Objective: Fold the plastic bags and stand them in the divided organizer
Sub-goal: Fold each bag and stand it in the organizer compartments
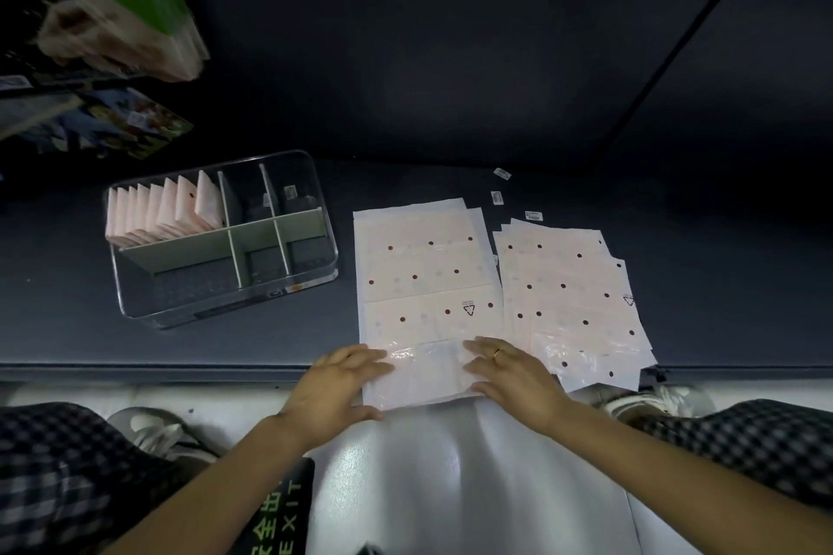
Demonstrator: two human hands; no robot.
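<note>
Progress: eight or so folded bags (167, 212) are stood in one compartment of the divided organizer (288, 284); a flat stack (572, 284) is left unfolded.
Bag in hand: plastic bag (423, 266) is laid on the worktop (180, 338), long axis running away from the person, near edge turned up.
Grip: left hand (336, 388) and right hand (514, 379) are pressed flat on the fold, fingers straight, nothing clenched.

Shelf goods (112, 27) top left blurred, edge-cropped; small labels (497, 197) unreadable; floor sign (279, 518) cropped
</note>
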